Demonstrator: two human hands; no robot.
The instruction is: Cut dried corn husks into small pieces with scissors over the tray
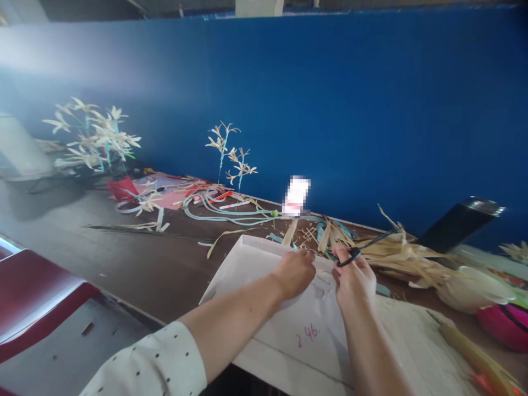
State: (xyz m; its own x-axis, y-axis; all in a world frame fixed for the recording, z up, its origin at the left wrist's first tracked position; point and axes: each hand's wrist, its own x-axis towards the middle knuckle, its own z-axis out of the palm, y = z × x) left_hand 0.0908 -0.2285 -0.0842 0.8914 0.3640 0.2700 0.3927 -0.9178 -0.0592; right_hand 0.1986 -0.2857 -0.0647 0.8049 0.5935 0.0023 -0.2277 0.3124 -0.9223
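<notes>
My right hand [355, 279] is closed around a pair of scissors [350, 257] with a dark handle; the blades point up and away to the right. My left hand [296, 273] is curled with its fingertips pressed together above a white paper sheet [256, 275]; what they pinch, if anything, is hidden. Just beyond both hands lie pale dried husk strips [290, 234] and small cut scraps [308, 236]. A bundle of long dried husks [400, 256] spreads out right of the scissors.
Husk flowers [103, 135] stand at the back left, and smaller ones [225, 143] at the middle. A cable [223, 219] loops toward a lit phone [296, 195] by the blue wall [350, 110]. At right are a black bottle [456, 223], white bowl [474, 286] and wooden-handled tool [474, 349].
</notes>
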